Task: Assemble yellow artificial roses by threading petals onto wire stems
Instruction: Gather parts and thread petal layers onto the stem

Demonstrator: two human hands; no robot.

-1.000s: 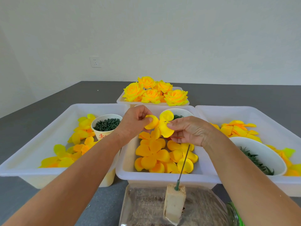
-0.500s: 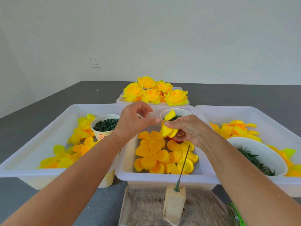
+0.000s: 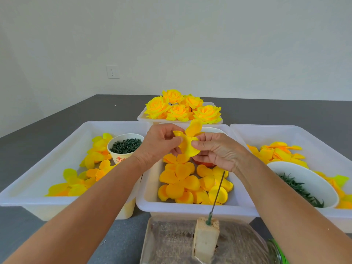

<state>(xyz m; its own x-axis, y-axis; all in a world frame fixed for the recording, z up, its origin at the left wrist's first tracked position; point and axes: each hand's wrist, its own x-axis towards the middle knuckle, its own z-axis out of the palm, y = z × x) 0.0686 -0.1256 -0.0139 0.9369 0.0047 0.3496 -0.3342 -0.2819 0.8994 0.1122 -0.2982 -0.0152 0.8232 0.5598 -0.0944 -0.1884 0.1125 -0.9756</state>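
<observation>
Head view is showing you, going left to right, the left tray [image 3: 57,149] at nine o'clock holding loose petals and a paper cup [image 3: 124,149] of dark green bits, then your left hand [image 3: 158,147] and right hand [image 3: 217,151] meeting over the middle tray [image 3: 190,209]. Both sets of fingers are pinching one yellow petal piece [image 3: 189,144] between them, left fingers curling on its left lobe, right thumb pressing near its centre. The wire stem [image 3: 217,195] is standing in a foam block [image 3: 205,239] at six o'clock, below and toward you from the petal piece, its long axis leaning up toward one o'clock with the tip just under your right wrist. Your right hand is sitting nearer it, so you are likely needing to bring the petal's centre down onto that tip. Finished roses [image 3: 182,108] are resting at twelve o'clock, the right tray [image 3: 304,130] at three.
</observation>
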